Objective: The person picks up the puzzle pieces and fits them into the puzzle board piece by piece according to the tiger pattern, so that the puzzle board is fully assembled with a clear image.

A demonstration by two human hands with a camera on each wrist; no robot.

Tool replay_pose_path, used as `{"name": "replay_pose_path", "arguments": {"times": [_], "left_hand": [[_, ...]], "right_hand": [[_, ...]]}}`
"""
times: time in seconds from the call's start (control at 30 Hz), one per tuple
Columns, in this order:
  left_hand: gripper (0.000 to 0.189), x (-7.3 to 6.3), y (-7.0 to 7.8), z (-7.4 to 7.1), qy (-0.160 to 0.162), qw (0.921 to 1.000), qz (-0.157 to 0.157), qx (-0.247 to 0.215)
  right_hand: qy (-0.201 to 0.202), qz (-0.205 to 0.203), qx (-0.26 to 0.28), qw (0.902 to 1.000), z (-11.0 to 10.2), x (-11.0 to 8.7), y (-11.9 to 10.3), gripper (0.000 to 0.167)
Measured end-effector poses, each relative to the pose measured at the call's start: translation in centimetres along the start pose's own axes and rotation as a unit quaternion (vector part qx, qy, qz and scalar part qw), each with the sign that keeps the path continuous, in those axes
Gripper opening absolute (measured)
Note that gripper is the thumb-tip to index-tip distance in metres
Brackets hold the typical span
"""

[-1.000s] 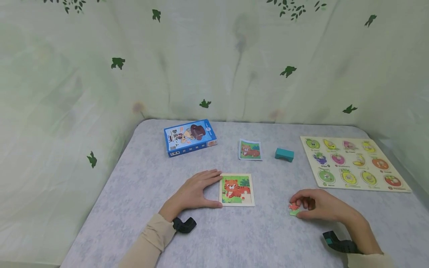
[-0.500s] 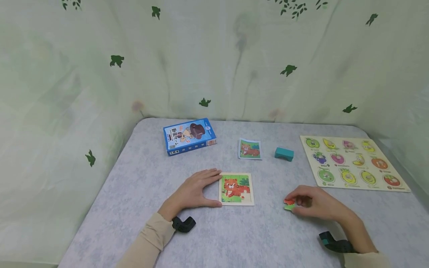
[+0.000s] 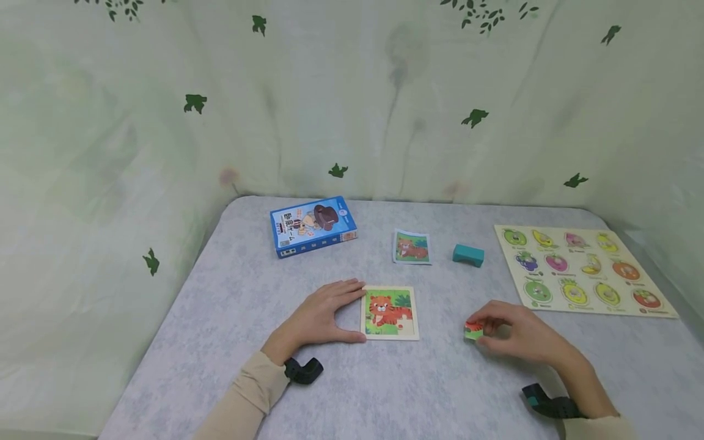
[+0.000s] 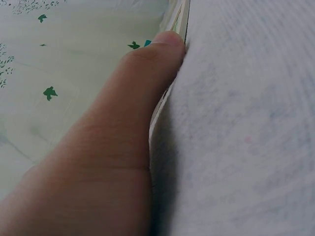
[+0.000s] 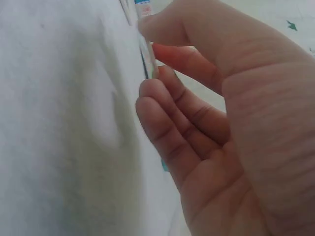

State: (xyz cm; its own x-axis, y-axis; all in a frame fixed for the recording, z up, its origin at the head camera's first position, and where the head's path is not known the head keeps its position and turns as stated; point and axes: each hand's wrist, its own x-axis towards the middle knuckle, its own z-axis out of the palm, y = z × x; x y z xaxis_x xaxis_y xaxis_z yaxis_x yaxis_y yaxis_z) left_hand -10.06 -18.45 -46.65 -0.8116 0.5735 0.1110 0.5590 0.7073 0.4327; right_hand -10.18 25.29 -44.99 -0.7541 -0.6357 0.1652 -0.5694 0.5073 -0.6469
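Observation:
A small square tiger jigsaw puzzle (image 3: 408,330) lies flat on the table, with bare wood showing at its lower right. My left hand (image 3: 316,315) rests at its left side, fingertips by the upper corner and thumb by the lower one. The left wrist view shows that thumb (image 4: 142,69) stretched along the table to the puzzle's edge. To the right of the puzzle, my right hand (image 3: 514,330) pinches a jigsaw piece (image 3: 473,331) with orange stripes and green on it. In the right wrist view this piece (image 5: 149,61) appears edge-on between thumb and fingers.
A tiger picture card (image 3: 412,248) lies behind the puzzle, with a teal block (image 3: 469,255) to its right. A blue game box (image 3: 313,226) is at the back left. At the right lies a fruit board (image 3: 541,245).
My right hand has moved slightly left and away from me with the jigsaw piece, which is turned a little between its fingers. The left hand has stayed at the puzzle.

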Motion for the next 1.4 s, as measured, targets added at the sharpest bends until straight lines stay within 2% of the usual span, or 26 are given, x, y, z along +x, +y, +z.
{"name": "replay_pose_path", "arguments": {"times": [0.17,0.4,0.63,0.77,0.93,1.4], "left_hand": [[0.098,0.0,-0.1,-0.1,0.0,1.0,-0.002,0.003],[0.098,-0.2,0.1,-0.2,-0.006,1.0,-0.005,0.003],[0.1,0.0,0.2,-0.2,-0.005,0.9999,-0.008,-0.006],[0.105,-0.1,0.1,-0.2,-0.006,0.9998,-0.018,-0.007],[0.106,-0.2,0.1,-0.1,-0.001,0.9998,-0.016,-0.009],[0.104,-0.1,0.0,0.2,0.001,0.9998,-0.014,0.011]], "right_hand": [[0.008,-0.011,0.01,0.9999,0.4,0.5,-0.4,0.035],[0.03,-0.05,0.008,0.9983,1.0,1.0,-0.7,0.04],[0.036,-0.04,-0.004,0.9986,1.5,1.2,-0.9,0.043],[0.041,-0.047,-0.013,0.998,1.6,1.5,-1.2,0.042],[0.046,-0.046,-0.019,0.9977,1.7,2.0,-1.4,0.042],[0.04,-0.061,-0.01,0.9973,2.3,3.7,-1.6,0.041]]}}
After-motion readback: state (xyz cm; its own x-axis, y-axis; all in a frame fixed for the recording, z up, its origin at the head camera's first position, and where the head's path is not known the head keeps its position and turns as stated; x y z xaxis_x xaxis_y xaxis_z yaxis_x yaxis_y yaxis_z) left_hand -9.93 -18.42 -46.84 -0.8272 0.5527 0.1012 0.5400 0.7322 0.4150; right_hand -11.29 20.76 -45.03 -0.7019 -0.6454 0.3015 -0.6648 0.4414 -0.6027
